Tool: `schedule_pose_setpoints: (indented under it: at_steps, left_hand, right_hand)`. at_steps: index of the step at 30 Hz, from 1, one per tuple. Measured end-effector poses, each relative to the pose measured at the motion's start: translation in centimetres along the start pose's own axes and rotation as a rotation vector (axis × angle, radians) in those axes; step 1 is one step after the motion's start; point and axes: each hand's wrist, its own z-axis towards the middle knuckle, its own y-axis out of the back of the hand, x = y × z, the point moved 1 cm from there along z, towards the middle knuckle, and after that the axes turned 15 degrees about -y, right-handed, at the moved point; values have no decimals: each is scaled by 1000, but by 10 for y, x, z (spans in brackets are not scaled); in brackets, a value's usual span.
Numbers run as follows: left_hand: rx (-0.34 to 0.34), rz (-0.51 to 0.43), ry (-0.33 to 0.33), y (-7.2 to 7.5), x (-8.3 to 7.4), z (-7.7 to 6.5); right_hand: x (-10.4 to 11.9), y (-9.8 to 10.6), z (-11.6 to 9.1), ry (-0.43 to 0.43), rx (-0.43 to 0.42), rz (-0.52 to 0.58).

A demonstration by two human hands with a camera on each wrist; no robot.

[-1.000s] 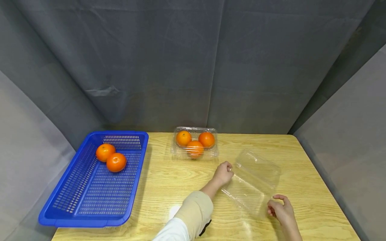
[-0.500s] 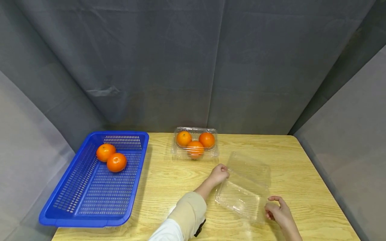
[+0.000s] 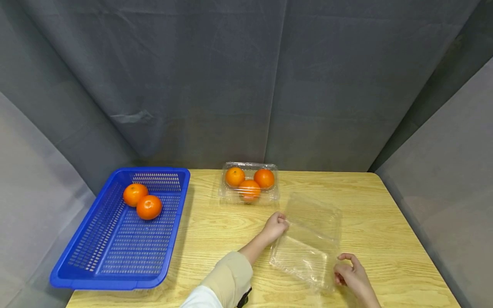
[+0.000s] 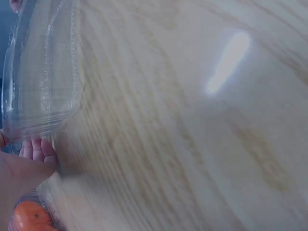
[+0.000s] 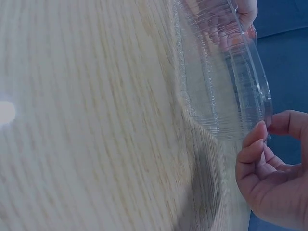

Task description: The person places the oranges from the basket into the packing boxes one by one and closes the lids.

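Note:
A clear plastic clamshell box, lid folded back, lies tilted on the wooden table between my hands. My left hand pinches its left edge near the hinge; in the left wrist view the fingers curl beneath the rim. On the opposite side my right hand pinches the edge between thumb and index finger, as the right wrist view shows with the box wall beside it. No fruit is inside this box.
Behind it stands a second clear clamshell holding three oranges. To the left is a blue plastic basket with two oranges in it. Grey curtains border the table at the back and sides.
Both hands have moved the open clamshell box left and slightly toward the person, the left hand travelling further than the right. The basket, the oranges and the second clamshell stay put.

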Motion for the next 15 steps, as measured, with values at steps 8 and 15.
schedule_pose_setpoints:
  at_steps: [8,15]
  left_hand:
    - [-24,-5,-62,4,5,-14]
    - [-67,-17,-140,11,11,-31]
  right_hand:
    - [-1,-5,-4,12,25,-30]
    - [-1,-10,-6,55,68,-58]
